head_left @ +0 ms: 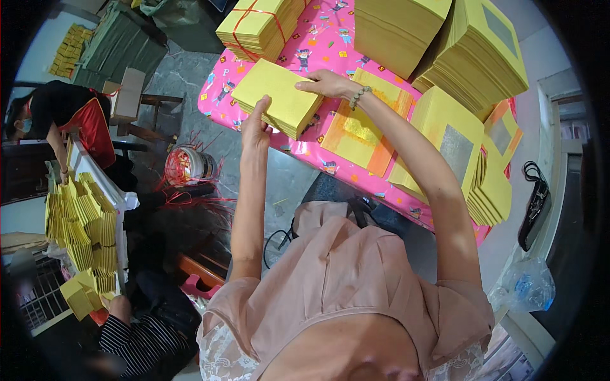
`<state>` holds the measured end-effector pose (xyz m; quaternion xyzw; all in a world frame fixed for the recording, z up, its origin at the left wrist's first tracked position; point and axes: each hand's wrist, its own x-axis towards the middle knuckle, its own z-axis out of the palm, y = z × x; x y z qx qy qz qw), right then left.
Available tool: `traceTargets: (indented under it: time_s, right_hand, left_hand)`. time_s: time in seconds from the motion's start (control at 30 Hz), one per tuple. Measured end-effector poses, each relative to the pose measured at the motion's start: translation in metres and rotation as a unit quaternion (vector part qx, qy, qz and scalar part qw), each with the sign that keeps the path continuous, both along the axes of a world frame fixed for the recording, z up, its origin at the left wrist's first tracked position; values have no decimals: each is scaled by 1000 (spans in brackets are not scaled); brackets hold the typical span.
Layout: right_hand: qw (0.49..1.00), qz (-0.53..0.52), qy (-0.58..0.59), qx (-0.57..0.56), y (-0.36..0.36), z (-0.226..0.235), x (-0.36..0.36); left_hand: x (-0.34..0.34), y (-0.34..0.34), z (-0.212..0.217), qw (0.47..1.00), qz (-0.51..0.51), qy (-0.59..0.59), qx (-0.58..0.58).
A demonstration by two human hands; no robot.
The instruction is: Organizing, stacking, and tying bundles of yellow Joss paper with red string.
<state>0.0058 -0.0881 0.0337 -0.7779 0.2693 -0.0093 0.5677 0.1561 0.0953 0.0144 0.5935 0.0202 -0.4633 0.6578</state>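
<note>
A thick stack of yellow paper [277, 98] lies at the near left of the table, squared into a block. My left hand [255, 126] grips its near left side, thumb on the top sheet and fingers low along the edge. Across the far right edge my right hand [325, 84] holds the same stack, a beaded bracelet on its wrist; some of its fingers are hidden. Beneath my right forearm is a yellow sheet with an orange border and a gold patch [363, 127].
A pink patterned cloth [295, 149] covers the table. A stack tied with red string [254, 28] stands behind; tall yellow paper stacks [400, 32] stand at the right. Red string spills from a bucket [190, 164] on the floor. Two people work at a left table with yellow bundles [82, 219].
</note>
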Motion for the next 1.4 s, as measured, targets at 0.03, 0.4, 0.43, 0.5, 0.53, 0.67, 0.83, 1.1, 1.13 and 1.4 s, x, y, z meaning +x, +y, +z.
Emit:
traceTargets:
  time_s: [0.03, 0.4, 0.43, 0.5, 0.53, 0.67, 0.83, 1.1, 1.13, 1.4]
  right_hand:
    - [1000, 6, 12, 6, 1, 5, -2]
    - [996, -53, -77, 3, 20, 56, -45]
    - [993, -63, -101, -4, 23, 65, -51]
    - [989, -74, -127, -4, 33, 93, -75]
    - [989, -101, -109, 0, 39, 109, -92]
    - [965, -187, -167, 72, 68, 133, -149]
    - [924, -249, -271, 105, 117, 160, -225]
    - [831, -432, -350, -18, 175, 164, -331]
    - [824, -436, -360, -43, 178, 158, -343]
    - [744, -548, -74, -374, 178, 102, -439]
  left_hand:
    - [-6, -3, 2, 999, 26, 7, -30]
    - [-34, -6, 62, 974, -34, -42, -222]
    - [-36, -3, 71, 968, -45, -80, -234]
    - [-46, -1, 93, 960, -58, -82, -259]
    - [-57, -3, 110, 954, -96, -77, -275]
    - [-92, -5, 153, 937, -153, -99, -298]
    - [-163, -17, 195, 928, -226, -107, -277]
    - [-258, -74, 224, 827, -509, -131, -199]
    - [-275, -80, 229, 813, -526, -145, -204]
    - [-379, -165, 230, 725, -667, -95, -143]
